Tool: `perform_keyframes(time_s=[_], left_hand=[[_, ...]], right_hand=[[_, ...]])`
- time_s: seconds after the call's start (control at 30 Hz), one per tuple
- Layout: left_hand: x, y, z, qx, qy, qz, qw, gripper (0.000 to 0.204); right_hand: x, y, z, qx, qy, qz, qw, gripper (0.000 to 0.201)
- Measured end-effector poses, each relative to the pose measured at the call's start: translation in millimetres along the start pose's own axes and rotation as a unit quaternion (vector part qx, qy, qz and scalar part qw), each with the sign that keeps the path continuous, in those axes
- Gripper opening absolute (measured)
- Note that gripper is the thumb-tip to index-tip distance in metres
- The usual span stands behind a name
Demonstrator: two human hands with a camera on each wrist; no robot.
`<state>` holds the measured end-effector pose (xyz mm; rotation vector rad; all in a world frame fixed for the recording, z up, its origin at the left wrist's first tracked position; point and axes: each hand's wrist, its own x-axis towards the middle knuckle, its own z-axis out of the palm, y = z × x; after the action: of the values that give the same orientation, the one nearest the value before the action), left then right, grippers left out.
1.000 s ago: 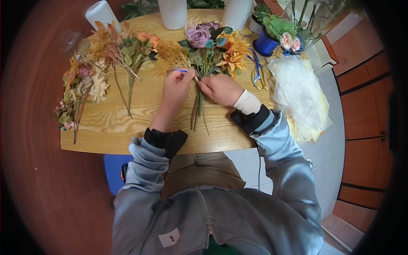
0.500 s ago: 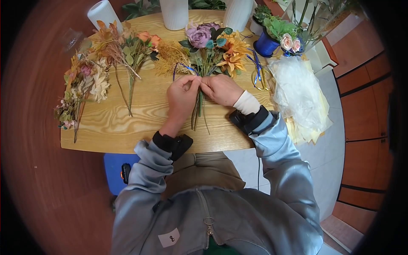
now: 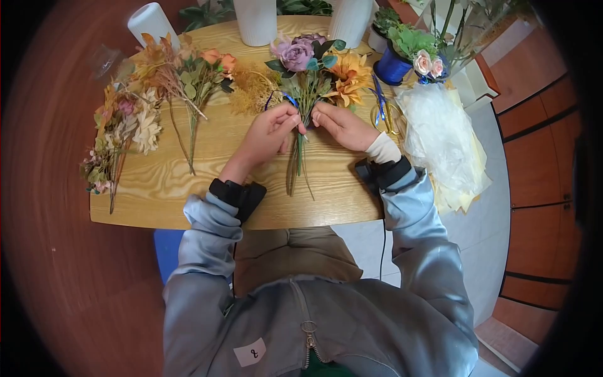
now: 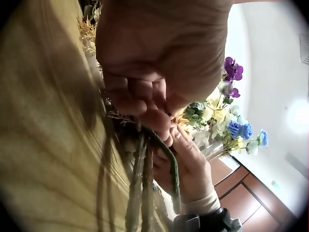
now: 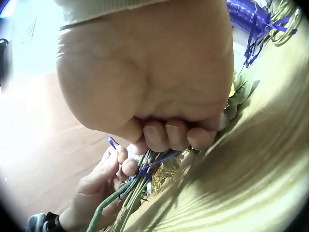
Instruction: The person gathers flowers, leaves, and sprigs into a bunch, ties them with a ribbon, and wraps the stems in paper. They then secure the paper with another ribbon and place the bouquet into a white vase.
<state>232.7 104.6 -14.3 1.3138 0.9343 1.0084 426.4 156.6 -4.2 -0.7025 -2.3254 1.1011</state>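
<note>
In the head view a bouquet with a purple bloom [image 3: 298,55] and an orange flower [image 3: 349,78] lies on the table, stems [image 3: 298,157] toward the person. Blue ribbon [image 5: 157,163] crosses the stems in the right wrist view. On the stems' left, the left hand [image 3: 271,132] pinches a ribbon end [image 5: 112,141] between thumb and finger. The right hand [image 3: 345,127], on the other side, has its fingers curled in, with ribbon running to them; their exact hold is partly hidden. A loop of blue ribbon [image 3: 289,98] shows above the left hand.
Other flower stems [image 3: 190,138] lie left on the wooden table [image 3: 157,204]. White vases [image 3: 256,22] stand behind. At right are gold-handled scissors [image 3: 392,119], a blue ribbon spool [image 3: 392,66] and white wrapping sheets [image 3: 440,138].
The hands, together at the stems half a second ago, have moved apart to either side. The right hand has shifted right, and the ribbon loop at left has drawn in smaller.
</note>
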Motion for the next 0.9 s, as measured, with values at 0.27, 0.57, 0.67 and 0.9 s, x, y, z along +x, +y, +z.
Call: perform_keyframes(time_s=[0.27,0.57,0.67,0.9], left_hand=[[8.8,-4.0,5.8,0.215,0.03,0.107,0.97,0.012],[7.8,9.4,18.5,0.404,0.098,0.099,0.904,0.008],[7.0,11.0,18.7,0.395,0.069,0.135,0.906,0.01],[6.7,10.8,21.7,0.376,0.041,0.133,0.916,0.012]], right_hand=[[-2.0,-12.6,-2.1,-0.053,0.031,-0.024,0.998,0.016],[21.8,-50.4,-0.9,-0.056,0.031,-0.076,0.995,0.02],[31.7,-39.6,1.7,-0.043,0.05,-0.068,0.996,0.02],[42.3,-25.5,5.2,-0.008,0.093,-0.031,0.995,0.018]])
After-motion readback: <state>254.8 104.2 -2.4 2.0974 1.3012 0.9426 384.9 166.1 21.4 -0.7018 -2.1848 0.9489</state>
